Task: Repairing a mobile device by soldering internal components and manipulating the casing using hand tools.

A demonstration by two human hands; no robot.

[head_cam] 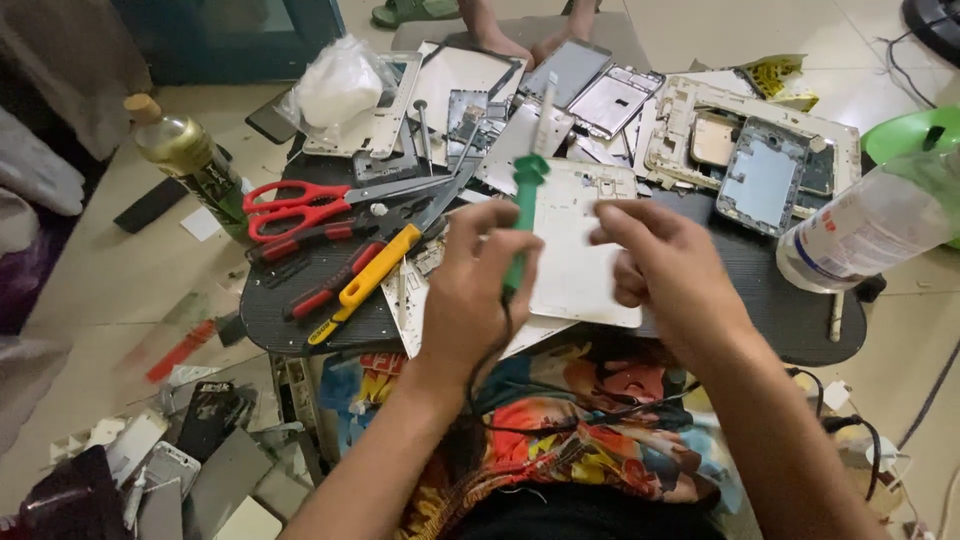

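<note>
the left hand (480,280) is closed around a green-handled soldering iron (524,215), gripping it low on the handle with the pale tip pointing up and away; its black cord (490,360) drops from the hand toward the lap. the right hand (655,260) is loosely curled, fingers bent toward the thumb; whether it pinches anything small i cannot tell. both hands hover just above a white phone back panel (575,270) that lies flat at the near edge of the counter (790,310), between the two hands.

judging by how things lie, the work looks well under way: the panel is already separated and many other phone shells and frames (740,150) lie stripped across the far side, while the iron's tip is not on any part at this moment, so whatever joining or lifting it is for seems yet to be done.

the counter is a dark, round-cornered top, crowded. red-handled scissors (300,205), a yellow-handled tool (375,275) and red-handled screwdrivers (320,295) lie to the left; a green glass bottle (190,160) stands beside that edge and a clear plastic bottle (870,225) is tipped at the right. the pale tiled floor (120,270) around holds more discarded phone parts (200,460) at lower left. another person's feet (505,40) rest at the far side.
</note>
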